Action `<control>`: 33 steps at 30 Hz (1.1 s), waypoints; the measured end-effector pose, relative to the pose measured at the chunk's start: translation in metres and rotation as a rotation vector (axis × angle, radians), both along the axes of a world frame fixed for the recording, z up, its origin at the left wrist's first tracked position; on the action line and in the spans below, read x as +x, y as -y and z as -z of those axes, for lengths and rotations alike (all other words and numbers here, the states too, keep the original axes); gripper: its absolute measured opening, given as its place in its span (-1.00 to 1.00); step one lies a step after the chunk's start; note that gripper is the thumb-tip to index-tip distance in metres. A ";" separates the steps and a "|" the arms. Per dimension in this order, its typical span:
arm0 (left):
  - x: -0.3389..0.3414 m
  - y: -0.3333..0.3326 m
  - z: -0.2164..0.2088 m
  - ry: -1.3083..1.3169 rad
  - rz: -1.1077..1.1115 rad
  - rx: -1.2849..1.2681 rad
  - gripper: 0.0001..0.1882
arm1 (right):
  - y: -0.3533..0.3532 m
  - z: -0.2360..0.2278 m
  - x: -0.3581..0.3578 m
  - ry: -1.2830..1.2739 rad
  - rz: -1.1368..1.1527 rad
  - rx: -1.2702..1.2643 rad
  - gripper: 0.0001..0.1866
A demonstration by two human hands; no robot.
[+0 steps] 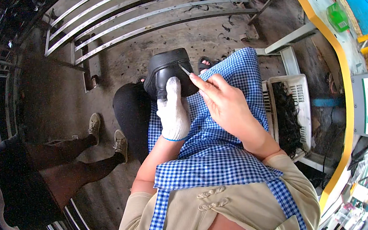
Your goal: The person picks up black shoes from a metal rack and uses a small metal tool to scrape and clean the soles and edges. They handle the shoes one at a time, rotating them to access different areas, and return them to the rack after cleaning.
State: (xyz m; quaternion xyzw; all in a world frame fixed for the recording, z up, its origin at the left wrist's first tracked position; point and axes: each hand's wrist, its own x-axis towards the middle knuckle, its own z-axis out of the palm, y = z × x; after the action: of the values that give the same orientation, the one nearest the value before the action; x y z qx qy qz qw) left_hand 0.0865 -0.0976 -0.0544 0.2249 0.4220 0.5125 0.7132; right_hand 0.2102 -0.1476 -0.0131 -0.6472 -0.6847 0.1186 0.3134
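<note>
One black leather shoe with a thick sole (163, 66) sits just beyond the left hand (175, 118) and left of the right fingertips. The left hand, in one white knit glove, grips it, thumb along the upper, other fingers mostly hidden. The bare right hand (227, 97) is curled closed around one slim, pale, pointed tool (185, 70), angled toward the shoe.

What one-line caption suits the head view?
Gloved left hand grips a black shoe while the bare right hand holds a slim tool against it, above a checked apron.
</note>
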 end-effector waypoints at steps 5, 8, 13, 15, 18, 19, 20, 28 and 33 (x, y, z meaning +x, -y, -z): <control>0.002 -0.001 0.006 0.078 -0.012 0.028 -0.65 | -0.002 0.000 -0.003 0.016 0.009 0.000 -0.53; 0.001 0.000 0.006 0.083 -0.017 -0.006 -0.69 | -0.003 0.006 -0.007 0.024 0.027 0.032 -0.52; 0.006 0.001 0.011 0.062 -0.032 0.052 -0.63 | -0.007 0.020 -0.010 0.040 0.038 0.069 -0.47; 0.001 -0.001 0.013 -0.003 0.020 0.063 -0.66 | -0.013 0.022 -0.008 0.040 0.040 0.108 -0.45; 0.005 0.014 0.037 -0.152 0.102 0.184 -0.63 | -0.027 0.015 -0.001 0.003 0.077 0.130 -0.53; 0.004 0.020 0.033 -0.252 0.154 0.231 -0.62 | -0.030 0.009 0.006 -0.076 0.059 0.094 -0.57; 0.007 0.020 0.034 -0.279 0.126 0.217 -0.64 | -0.032 0.005 0.015 -0.155 0.041 0.058 -0.60; -0.015 -0.004 0.010 0.070 0.179 0.046 -0.62 | -0.016 0.028 0.022 -0.506 0.066 0.064 -0.65; -0.016 -0.003 0.003 0.220 0.235 0.048 -0.59 | -0.021 0.054 0.037 -0.583 0.075 0.164 -0.69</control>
State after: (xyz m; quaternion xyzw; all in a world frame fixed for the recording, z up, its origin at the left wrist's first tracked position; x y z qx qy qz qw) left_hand 0.0707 -0.0941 -0.0571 0.2323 0.2998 0.4568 0.8047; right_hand 0.2468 -0.1264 -0.0667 -0.5833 -0.5486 0.2319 0.5523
